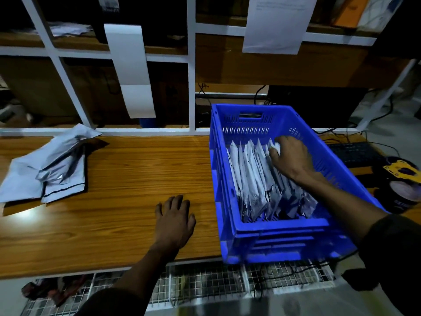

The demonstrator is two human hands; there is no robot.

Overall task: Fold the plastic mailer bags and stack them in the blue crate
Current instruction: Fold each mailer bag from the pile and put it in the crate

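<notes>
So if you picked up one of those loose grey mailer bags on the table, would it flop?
Probably. The unfolded mailer bags lie crumpled and sagging, so likely floppy and light. Their glossy sheen suggests they may be slippery.

Dark sleeves [391,252] (pushed up) leave both forearms bare.

No readable text, faint lines of print on the hanging white sheet [276,21] at far right, too blurred to read
</notes>
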